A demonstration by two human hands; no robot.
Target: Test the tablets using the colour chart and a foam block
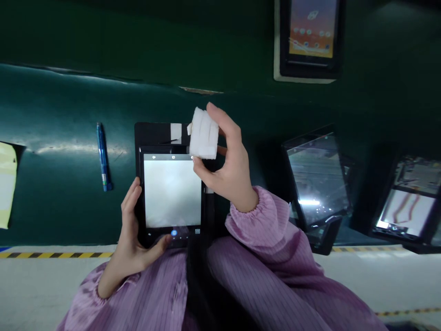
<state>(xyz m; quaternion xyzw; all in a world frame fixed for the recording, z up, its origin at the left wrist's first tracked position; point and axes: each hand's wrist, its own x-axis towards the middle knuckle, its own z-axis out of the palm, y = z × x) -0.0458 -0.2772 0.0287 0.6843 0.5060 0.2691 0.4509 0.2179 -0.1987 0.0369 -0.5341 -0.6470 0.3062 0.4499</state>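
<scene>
A tablet (172, 191) with a black frame lies before me, its lit screen pale and nearly blank, with small icons along the top and a blue round button at the bottom. My left hand (136, 243) grips its lower left corner, fingers along the side edge and thumb over the bottom bezel. Between the thumb and fingers of my right hand (229, 161) is a white block (204, 133) with ridged, layered sides, held above the tablet's top right corner. Under the tablet is a black board (151, 133) with a white patch at its top edge.
A blue pen (102, 156) lies to the left on the green work surface (62, 151). At far left is a yellowish sheet (7, 184). Another lit tablet (312, 32) stands at the upper right; a dark-screened device (319, 179) and an opened device (408, 202) sit at right.
</scene>
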